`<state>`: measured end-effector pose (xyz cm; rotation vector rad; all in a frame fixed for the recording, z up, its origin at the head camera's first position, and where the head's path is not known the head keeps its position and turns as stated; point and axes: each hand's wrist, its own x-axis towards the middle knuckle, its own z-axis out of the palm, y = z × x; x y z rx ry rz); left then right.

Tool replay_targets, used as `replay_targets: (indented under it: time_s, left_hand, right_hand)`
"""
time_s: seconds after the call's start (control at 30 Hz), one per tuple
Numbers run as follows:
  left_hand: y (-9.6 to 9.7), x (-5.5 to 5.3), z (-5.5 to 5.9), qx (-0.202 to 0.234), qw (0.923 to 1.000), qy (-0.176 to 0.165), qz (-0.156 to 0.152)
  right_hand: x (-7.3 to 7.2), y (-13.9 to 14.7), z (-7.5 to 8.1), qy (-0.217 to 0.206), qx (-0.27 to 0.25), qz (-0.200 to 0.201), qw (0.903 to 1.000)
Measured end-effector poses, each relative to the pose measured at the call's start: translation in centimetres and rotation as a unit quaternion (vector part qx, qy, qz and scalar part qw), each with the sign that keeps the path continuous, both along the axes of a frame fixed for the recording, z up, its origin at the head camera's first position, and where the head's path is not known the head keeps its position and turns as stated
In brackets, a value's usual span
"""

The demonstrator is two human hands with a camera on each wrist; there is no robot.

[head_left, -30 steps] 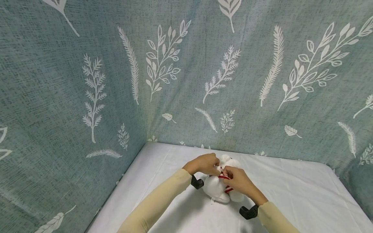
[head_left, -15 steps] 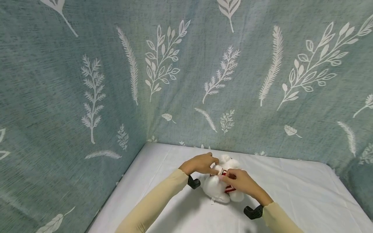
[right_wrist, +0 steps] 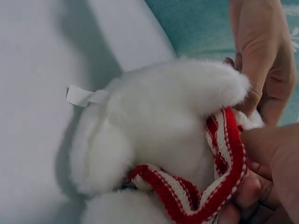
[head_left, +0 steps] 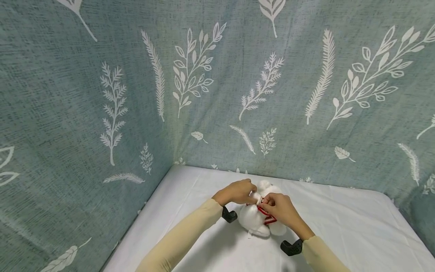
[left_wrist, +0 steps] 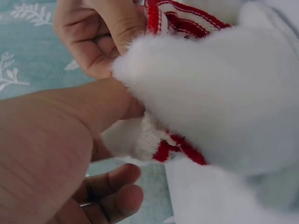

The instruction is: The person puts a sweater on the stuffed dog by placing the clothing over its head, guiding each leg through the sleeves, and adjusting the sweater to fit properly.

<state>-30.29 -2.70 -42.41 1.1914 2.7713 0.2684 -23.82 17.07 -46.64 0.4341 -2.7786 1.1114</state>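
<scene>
A white plush toy (head_left: 249,218) lies on the white-covered surface, its rounded furry body towards me. It wears a red-and-white striped knitted sweater (right_wrist: 238,154), whose edge is pulled away from the fur into a loose bend. My left hand (head_left: 236,192) pinches a white knitted part (left_wrist: 140,137) of the sweater between thumb and fingers, at the toy's left side. Close beside it, my right hand (head_left: 282,208) holds the striped edge with curled fingers. The right fingertips are partly hidden behind the knit in the right wrist view.
A small white tag (right_wrist: 78,96) sticks out from the plush. White cloth (head_left: 204,238) covers the surface beneath. Blue-green curtains (head_left: 204,132) with white leaf prints rise at the back and left. Each wrist wears a black device (head_left: 291,248).
My right hand shifted slightly right and down, then came back up towards the left hand. The sweater's striped edge now stretches out from the body. My left hand stays nearly in place.
</scene>
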Motion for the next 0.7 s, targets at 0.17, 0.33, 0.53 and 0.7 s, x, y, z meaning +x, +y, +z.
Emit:
replay_targets:
  time_s: [0.17,0.33,0.53,0.7]
  left_hand:
    - [-0.10,-0.11,-0.34,0.024,0.9995,-0.012,0.015]
    - [-0.13,-0.26,-0.80,0.040,0.9988,-0.020,0.020]
    - [-0.20,-0.24,-0.87,0.056,0.9964,-0.039,0.050]
    - [-0.43,-0.12,-0.63,0.056,0.9959,-0.047,0.053]
  right_hand:
    - [-0.07,0.13,0.08,0.001,0.006,0.008,0.9999]
    - [0.05,0.25,-0.11,-0.007,0.001,-0.004,1.0000]
    - [-0.04,0.20,-0.24,-0.005,-0.006,-0.012,0.9999]
    - [0.07,-0.03,-0.30,-0.021,-0.019,-0.013,0.9995]
